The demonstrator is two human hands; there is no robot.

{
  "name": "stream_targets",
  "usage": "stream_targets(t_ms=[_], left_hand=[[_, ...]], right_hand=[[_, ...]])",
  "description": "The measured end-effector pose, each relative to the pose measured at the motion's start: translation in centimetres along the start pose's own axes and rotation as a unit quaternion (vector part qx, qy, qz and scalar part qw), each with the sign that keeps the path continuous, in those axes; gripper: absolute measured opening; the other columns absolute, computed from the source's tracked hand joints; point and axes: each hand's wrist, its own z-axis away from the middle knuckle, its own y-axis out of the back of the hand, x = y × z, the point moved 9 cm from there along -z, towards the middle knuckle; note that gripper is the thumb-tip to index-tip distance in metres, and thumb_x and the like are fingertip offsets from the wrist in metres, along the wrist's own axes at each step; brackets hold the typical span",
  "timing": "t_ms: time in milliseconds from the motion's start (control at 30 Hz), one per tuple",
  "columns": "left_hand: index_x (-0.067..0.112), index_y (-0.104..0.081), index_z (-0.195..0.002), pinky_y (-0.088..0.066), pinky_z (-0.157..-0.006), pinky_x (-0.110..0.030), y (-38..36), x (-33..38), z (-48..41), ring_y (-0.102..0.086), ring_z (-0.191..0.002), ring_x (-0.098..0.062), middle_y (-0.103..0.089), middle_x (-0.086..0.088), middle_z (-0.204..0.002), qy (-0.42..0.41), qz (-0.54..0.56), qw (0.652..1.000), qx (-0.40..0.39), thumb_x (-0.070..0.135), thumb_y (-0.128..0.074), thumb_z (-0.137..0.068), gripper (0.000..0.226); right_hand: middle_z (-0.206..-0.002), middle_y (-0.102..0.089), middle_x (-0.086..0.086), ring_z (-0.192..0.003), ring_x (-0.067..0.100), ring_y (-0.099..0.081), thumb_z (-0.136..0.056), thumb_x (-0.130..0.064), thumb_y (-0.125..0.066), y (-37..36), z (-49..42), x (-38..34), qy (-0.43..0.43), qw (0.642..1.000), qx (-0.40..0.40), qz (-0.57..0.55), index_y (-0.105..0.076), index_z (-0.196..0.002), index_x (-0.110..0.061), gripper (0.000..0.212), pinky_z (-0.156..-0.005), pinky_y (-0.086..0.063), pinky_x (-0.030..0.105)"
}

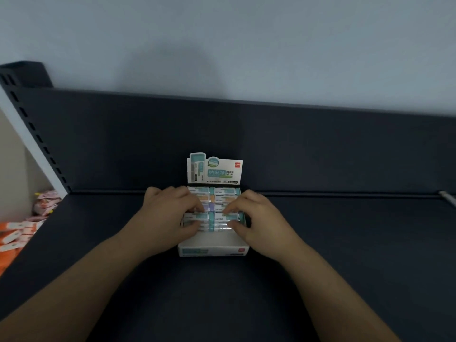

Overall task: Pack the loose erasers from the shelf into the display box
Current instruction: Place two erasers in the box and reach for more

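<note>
A white display box (213, 250) stands on the dark shelf (345, 243), its printed header card (215, 172) upright at the back. Two columns of wrapped erasers (225, 192) lie inside, with teal, orange and purple sleeves. My left hand (167, 213) pinches a teal-sleeved eraser (197, 216) at the front of the left column. My right hand (256, 218) pinches another teal-sleeved eraser (228, 216) at the front of the right column. Bare white box floor shows in front of both erasers.
A dark back panel (271, 144) rises behind the box. A slotted upright (37, 139) bounds the shelf at the left. Beyond it lie pink packets (45, 204) and orange-and-white packs (12, 235). A white object (447, 197) pokes in at the right edge.
</note>
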Motion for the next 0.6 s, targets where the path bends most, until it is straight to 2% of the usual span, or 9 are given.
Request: stream_targets(t_ms=[100,200,300,400,600], left_hand=[[0.041,-0.058,-0.093,-0.016,-0.078,-0.026,0.0,0.0,-0.1,-0.046,-0.088,-0.002,-0.044,0.024,-0.089,0.004,0.001,1.000,0.001,0.043,-0.061,-0.077,0.017],[0.041,-0.057,-0.093,-0.017,-0.081,-0.026,-0.1,-0.1,-0.1,-0.044,-0.090,-0.001,-0.043,0.023,-0.093,0.007,0.013,1.000,-0.004,0.042,-0.062,-0.076,0.018],[0.042,-0.056,-0.094,-0.018,-0.085,-0.026,-0.3,-0.2,-0.1,-0.044,-0.092,0.000,-0.044,0.022,-0.096,0.007,0.024,1.000,-0.009,0.042,-0.063,-0.076,0.020],[0.044,-0.052,-0.094,-0.016,-0.084,-0.025,-0.2,-0.3,0.0,-0.043,-0.092,0.000,-0.044,0.023,-0.097,0.014,0.020,1.000,-0.007,0.046,-0.059,-0.075,0.021],[0.046,-0.051,-0.101,-0.015,-0.085,-0.024,-0.2,-0.2,0.1,-0.041,-0.095,0.000,-0.043,0.025,-0.100,0.021,0.011,1.000,-0.005,0.047,-0.059,-0.076,0.027]], right_hand=[[-0.104,-0.051,-0.023,-0.098,-0.006,-0.051,-0.083,-0.021,-0.073,0.4,0.1,0.1,0.003,1.000,0.010,-0.015,-0.070,-0.108,-0.023,0.025,-0.089,-0.045,0.016],[-0.108,-0.057,-0.018,-0.097,-0.002,-0.056,-0.083,-0.027,-0.073,0.5,0.3,0.3,-0.004,1.000,0.012,-0.006,-0.070,-0.103,-0.022,0.021,-0.087,-0.051,0.024],[-0.112,-0.052,-0.014,-0.094,0.002,-0.055,-0.084,-0.029,-0.071,0.2,0.3,0.6,-0.022,1.000,0.013,0.009,-0.067,-0.103,-0.025,0.020,-0.084,-0.053,0.031],[-0.108,-0.049,-0.015,-0.091,0.001,-0.053,-0.083,-0.032,-0.071,0.1,0.2,1.3,-0.055,0.998,0.006,-0.018,-0.064,-0.105,-0.028,0.023,-0.084,-0.052,0.033],[-0.103,-0.043,-0.014,-0.081,-0.001,-0.048,-0.083,-0.027,-0.069,-0.4,0.1,1.0,-0.053,0.998,-0.013,-0.029,-0.060,-0.103,-0.025,0.023,-0.082,-0.052,0.033]])
